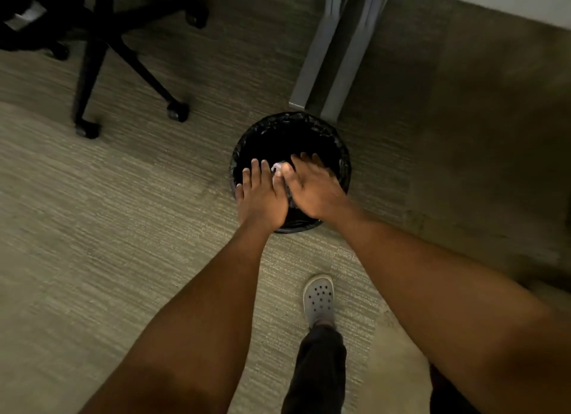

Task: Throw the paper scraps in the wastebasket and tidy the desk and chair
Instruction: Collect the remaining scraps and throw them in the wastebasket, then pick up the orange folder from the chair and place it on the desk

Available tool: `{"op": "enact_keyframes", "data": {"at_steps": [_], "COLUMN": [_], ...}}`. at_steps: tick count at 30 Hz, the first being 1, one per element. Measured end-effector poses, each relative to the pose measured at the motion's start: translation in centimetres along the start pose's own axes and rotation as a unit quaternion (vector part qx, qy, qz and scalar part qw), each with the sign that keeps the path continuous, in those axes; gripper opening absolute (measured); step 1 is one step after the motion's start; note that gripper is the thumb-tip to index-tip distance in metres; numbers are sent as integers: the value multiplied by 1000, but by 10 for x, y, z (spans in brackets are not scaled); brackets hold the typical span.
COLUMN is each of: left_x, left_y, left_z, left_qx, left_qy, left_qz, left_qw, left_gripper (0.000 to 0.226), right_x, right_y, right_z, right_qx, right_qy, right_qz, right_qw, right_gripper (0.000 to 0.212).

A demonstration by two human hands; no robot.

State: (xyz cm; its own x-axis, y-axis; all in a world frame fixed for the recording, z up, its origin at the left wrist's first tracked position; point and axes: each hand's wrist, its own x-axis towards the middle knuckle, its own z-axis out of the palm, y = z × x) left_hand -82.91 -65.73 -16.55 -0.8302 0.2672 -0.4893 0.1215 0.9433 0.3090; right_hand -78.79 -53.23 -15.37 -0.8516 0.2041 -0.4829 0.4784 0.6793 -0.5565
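Head view: your left hand (262, 197) and right hand (312, 186) hover side by side over the wastebasket (341, 166), palms down, fingers spread wide; neither grip holds anything that you can confirm. A pale paper scrap (277, 166) shows between your fingertips, inside the black-lined wastebasket opening. The wastebasket stands on the carpet (123, 228) just beside the surface leg (333, 58). The chair base (102, 58) sits well apart, upper left. Your grey shoe (319, 299) is below the wastebasket.
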Motion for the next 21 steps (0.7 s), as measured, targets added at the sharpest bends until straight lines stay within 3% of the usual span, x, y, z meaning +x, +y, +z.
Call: {"op": "enact_keyframes", "data": {"at_steps": [3,14,21], "left_x": [-16,-93,-180], "left_y": [-5,26,79], "left_z": [4,-43,-93], "left_qx": [65,73,74], "left_qy": [4,16,33], "left_qz": [45,63,145], "left_qw": [997,995,986], "left_gripper": [58,59,76], "right_x": [-14,-95,-189], "right_y": [4,-5,-21], "right_z": [2,-51,-110], "right_qx": [-50,-28,-2], "right_qy": [1,25,75], "right_qz": [-22,-9,28], "right_qw": [998,999,997], "right_gripper": [70,79,93]}}
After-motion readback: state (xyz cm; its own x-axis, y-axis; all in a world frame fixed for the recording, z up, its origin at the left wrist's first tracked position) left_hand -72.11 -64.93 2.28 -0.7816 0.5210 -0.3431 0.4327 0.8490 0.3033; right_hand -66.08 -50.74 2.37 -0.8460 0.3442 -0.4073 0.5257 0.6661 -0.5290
